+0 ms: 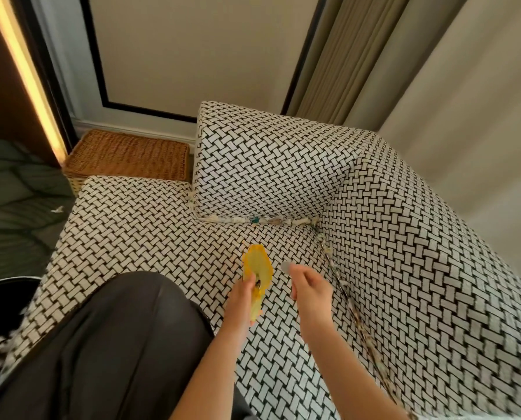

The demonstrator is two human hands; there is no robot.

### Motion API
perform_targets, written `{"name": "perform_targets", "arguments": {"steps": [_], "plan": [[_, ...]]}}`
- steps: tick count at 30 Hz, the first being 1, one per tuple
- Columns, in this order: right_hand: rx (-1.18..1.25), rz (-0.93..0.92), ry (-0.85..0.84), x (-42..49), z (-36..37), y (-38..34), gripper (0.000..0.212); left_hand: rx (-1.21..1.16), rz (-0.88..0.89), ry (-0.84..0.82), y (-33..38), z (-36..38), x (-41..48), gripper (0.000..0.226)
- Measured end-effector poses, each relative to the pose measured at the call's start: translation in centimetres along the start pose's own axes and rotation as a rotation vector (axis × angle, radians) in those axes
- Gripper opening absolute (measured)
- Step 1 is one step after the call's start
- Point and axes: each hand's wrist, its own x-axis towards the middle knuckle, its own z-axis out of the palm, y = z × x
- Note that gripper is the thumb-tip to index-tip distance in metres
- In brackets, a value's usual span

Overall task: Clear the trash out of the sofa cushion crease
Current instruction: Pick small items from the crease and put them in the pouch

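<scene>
While the left hand (241,294) sits low and centre in the frame, its grip is clamped round a yellow wrapper (257,263) whose open mouth points up toward the back of the sofa (132,231). Just to its right, the right hand (310,286) hangs over the seat with fingers curled, its grip pinched together on a pale scrap (286,266) — too blurred to say what it is. The trash (253,220) — torn paper bits with one blue-green speck — lies packed in the crease where the seat meets the back cushion (268,165), a little above the hands. A second line of bits (348,298) runs down the crease along the armrest (420,268) toward the lower right, just beside the right hand. A knee in dark trousers (116,344) rests on the seat at lower left. A wicker basket (126,156) stands behind the seat at middle left, curtains (344,56) hang at upper right, and a black round container (7,281) shows at the left edge.
</scene>
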Motion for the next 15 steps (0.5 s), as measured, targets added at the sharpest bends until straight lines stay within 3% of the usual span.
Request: {"name": "perform_targets", "arguments": {"steps": [4,8,12,15], "plan": [[-0.279,-0.292,-0.038,-0.6,0.3,-1.2,0.018,0.064,0.09,-0.028,-0.5,0.5,-0.7,0.042],[-0.519,-0.404,-0.107,-0.6,0.7,-0.3,0.019,0.058,0.081,-0.001,-0.9,0.6,-0.5,0.046],[-0.314,-0.241,-0.084,0.5,-0.2,1.3,0.02,0.039,0.071,0.051,-1.4,0.5,0.5,0.048],[-0.342,-0.086,0.04,2.8,-1.6,3.4,0.023,0.106,0.11,0.06,-1.8,0.6,1.5,0.05]]}}
